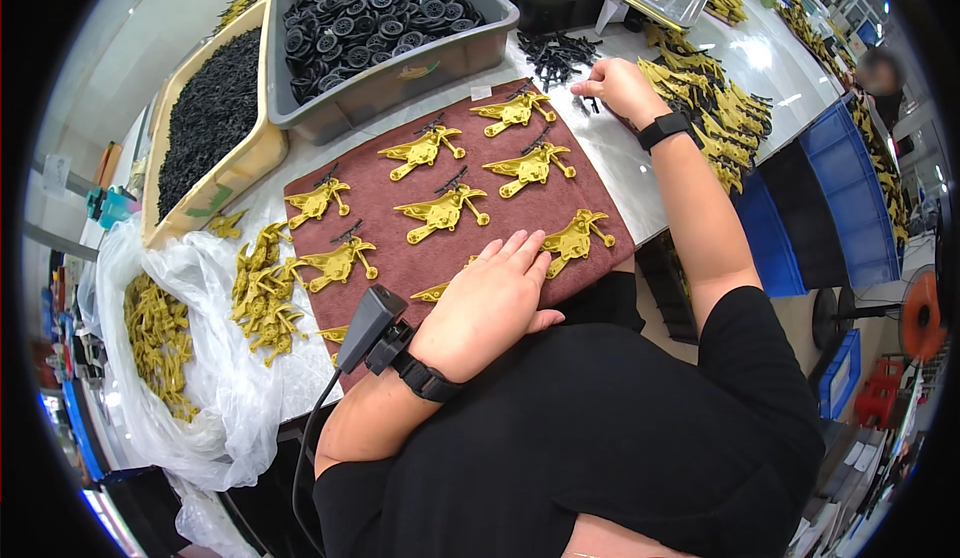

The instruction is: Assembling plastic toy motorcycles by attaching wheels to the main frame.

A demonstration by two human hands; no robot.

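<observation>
My left hand lies flat with fingers stretched out on the maroon cloth, partly covering yellow plastic motorcycle-shaped parts. The fingertips touch a yellow part at the cloth's right side. Several more yellow parts lie spread over the cloth, many with a thin black piece at one end. My right hand is closed in a pinch above the table, right of a loose pile of small black parts. A small black piece shows just below its fingertips; whether the fingers grip it is unclear.
A grey bin of black wheels and a cream bin of small black pieces stand at the far left. Yellow parts lie piled beside a plastic bag. At right are rows of assembled yellow parts and blue crates.
</observation>
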